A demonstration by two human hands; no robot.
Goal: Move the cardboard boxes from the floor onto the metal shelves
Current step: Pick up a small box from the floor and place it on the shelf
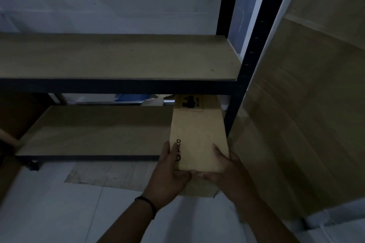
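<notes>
A long, narrow cardboard box [197, 132] with black print lies lengthwise on the right end of the lower shelf board [94, 130], its near end sticking out past the shelf's front edge. My left hand [169, 173] grips the box's near left corner, thumb on top. My right hand [229, 171] grips the near right corner, fingers curled around its end. The box's far end reaches under the upper shelf board [118, 57], next to the dark metal upright [235, 104].
A very large cardboard box [308, 104] stands right of the shelf unit, close to my right arm. A flattened sheet of cardboard [110, 173] lies on the pale floor below the lower shelf. Brown objects sit at the left edge. The room is dim.
</notes>
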